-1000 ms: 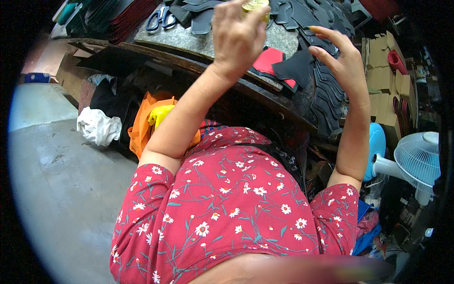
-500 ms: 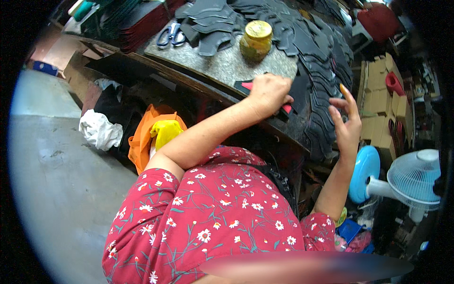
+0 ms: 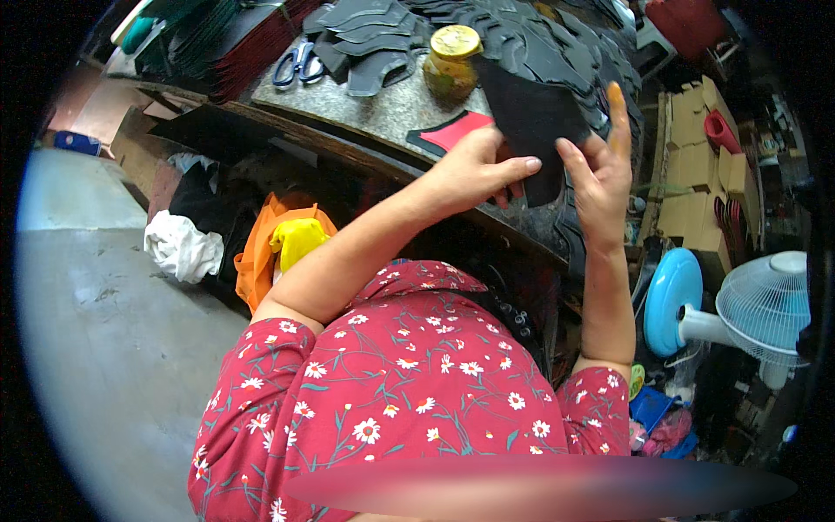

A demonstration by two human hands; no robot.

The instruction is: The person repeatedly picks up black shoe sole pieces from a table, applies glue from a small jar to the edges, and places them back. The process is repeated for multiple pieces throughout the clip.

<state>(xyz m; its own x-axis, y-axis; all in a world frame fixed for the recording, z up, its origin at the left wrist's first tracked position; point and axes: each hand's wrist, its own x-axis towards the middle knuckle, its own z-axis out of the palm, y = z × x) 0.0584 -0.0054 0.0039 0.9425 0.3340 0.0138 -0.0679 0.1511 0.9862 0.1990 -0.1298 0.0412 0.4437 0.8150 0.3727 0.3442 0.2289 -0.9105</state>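
A dark black cut piece of sheet material (image 3: 535, 109) is held up above the front of the worktable, between my two hands. My left hand (image 3: 483, 165) has its thumb over the lower left edge, with the fingers partly hidden behind. At the lower right edge my right hand (image 3: 600, 178) pinches with thumb and fingers, while its yellow-stained index finger points up. Just beyond my left hand, a pink-red piece with black borders (image 3: 452, 132) lies on the table. Behind it stands a jar with a yellow lid (image 3: 452, 65), smeared down its side.
Overlapping dark cut pieces (image 3: 517, 39) cover the back and right of the grey tabletop (image 3: 339, 109). Blue-handled scissors (image 3: 298, 65) lie at left. An orange bag (image 3: 270, 248) hangs below the table edge. Cardboard boxes (image 3: 691, 165) and a blue-and-white fan (image 3: 674, 300) stand at right.
My right hand has come left and taken hold of a black piece, now lifted between both hands. My left hand has turned off the pink-red piece, which shows more fully on the table.
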